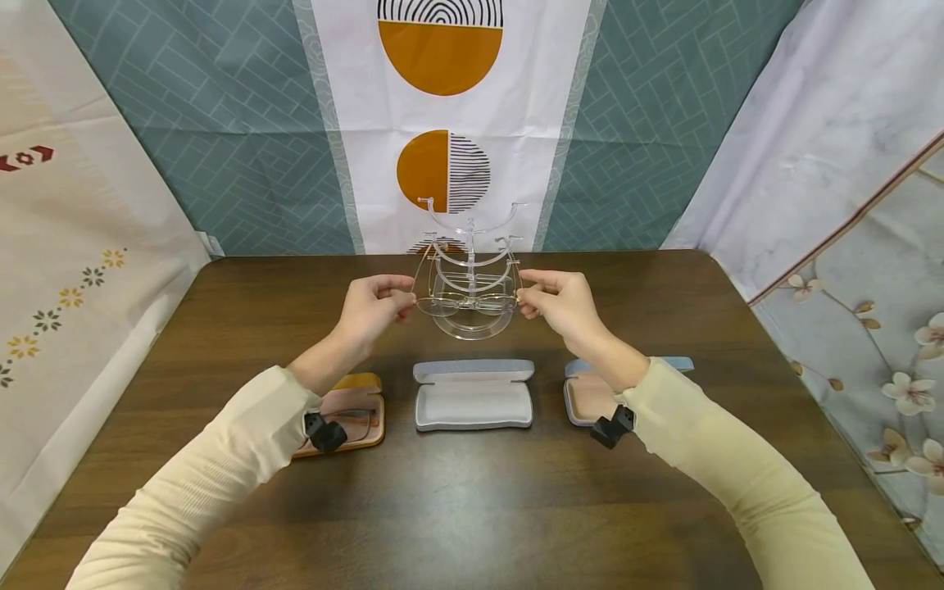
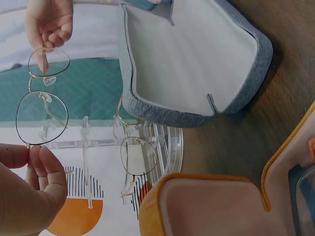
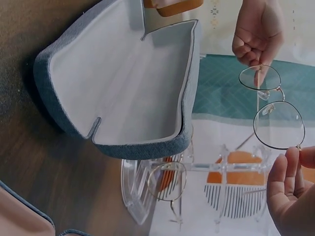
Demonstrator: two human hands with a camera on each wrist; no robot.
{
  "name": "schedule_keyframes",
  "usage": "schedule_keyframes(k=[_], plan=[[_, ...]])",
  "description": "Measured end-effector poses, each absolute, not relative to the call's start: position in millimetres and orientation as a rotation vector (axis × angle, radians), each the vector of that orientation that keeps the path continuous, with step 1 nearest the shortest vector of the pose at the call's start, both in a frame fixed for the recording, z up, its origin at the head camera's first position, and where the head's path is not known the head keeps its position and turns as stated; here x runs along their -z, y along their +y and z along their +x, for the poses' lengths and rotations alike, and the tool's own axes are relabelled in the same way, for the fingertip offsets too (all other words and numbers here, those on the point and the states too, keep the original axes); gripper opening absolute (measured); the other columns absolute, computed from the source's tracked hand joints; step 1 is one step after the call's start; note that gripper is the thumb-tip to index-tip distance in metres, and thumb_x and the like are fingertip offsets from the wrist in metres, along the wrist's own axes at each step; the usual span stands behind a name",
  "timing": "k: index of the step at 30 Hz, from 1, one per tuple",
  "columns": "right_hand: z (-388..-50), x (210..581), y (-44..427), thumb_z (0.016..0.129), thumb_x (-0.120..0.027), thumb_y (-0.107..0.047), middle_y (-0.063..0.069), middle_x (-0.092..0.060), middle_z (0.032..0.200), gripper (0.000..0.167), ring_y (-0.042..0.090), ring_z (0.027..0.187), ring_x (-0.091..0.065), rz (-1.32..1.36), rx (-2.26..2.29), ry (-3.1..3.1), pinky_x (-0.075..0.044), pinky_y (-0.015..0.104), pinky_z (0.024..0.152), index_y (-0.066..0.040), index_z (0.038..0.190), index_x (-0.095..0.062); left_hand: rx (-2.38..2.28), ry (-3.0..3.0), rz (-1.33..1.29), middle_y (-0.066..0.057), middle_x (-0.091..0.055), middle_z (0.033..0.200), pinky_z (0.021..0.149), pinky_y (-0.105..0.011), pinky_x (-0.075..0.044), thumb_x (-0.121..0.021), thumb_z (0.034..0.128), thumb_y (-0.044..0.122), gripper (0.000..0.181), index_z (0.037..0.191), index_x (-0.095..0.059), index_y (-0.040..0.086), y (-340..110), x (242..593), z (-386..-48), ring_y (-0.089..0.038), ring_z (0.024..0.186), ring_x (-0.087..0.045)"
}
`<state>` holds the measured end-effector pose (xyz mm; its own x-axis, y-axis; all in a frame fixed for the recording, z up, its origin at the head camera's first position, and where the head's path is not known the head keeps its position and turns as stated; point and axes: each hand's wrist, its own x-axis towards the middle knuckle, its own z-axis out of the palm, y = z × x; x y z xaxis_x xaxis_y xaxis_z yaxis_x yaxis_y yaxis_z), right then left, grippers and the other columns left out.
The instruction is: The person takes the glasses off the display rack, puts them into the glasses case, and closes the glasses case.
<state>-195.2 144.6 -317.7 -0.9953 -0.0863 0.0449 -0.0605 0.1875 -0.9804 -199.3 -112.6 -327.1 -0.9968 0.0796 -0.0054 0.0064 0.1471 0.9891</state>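
Observation:
Thin-rimmed glasses are held level in front of a clear tiered stand, lenses toward the head camera and temples pointing back. The left hand pinches one hinge side; the right hand pinches the other. Both wrist views show the held round lenses between the fingertips. A second pair of glasses rests low on the stand. Whether the held temples touch the stand, I cannot tell.
Nearer the person, an open grey-blue case lies in the middle with nothing inside. An orange case holding dark glasses is at the left, partly under the left wrist. Another blue case lies beneath the right forearm. Patterned cloths surround the table.

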Motion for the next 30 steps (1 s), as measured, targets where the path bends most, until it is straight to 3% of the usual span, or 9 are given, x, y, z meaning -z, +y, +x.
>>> schedule_keyframes(k=[11,22,30], plan=[[-183,315,147,0.084,-0.058,0.004,-0.002,-0.062,0.067,0.034,0.009,0.057,-0.059,-0.204,2.014,2.392,-0.051,0.022,0.061,0.008,0.118,-0.055,-2.116,2.269,0.123,0.003,-0.061,0.069,0.064,-0.026,-0.051,-0.055,0.0866,-0.004,0.029,0.114,-0.054,-0.012,-113,328,-187,-0.007,0.061,-0.057],[-172,315,149,0.084,-0.059,0.002,0.014,-0.065,0.077,0.035,0.011,0.059,-0.060,-0.228,1.999,2.407,-0.052,0.025,0.063,0.004,0.119,-0.057,-2.198,2.232,0.158,0.007,-0.062,0.068,0.065,-0.025,-0.051,-0.055,0.0862,-0.004,0.030,0.115,-0.054,-0.011,-114,332,-171,-0.008,0.062,-0.057],[-165,316,149,0.084,-0.060,0.001,0.013,-0.065,0.077,0.035,0.013,0.061,-0.061,-0.255,2.015,2.409,-0.052,0.026,0.065,0.003,0.119,-0.058,-2.222,2.217,0.155,0.000,-0.065,0.075,0.070,-0.028,-0.051,-0.057,0.0855,-0.002,0.031,0.115,-0.056,-0.008,-117,334,-163,-0.010,0.064,-0.059]])
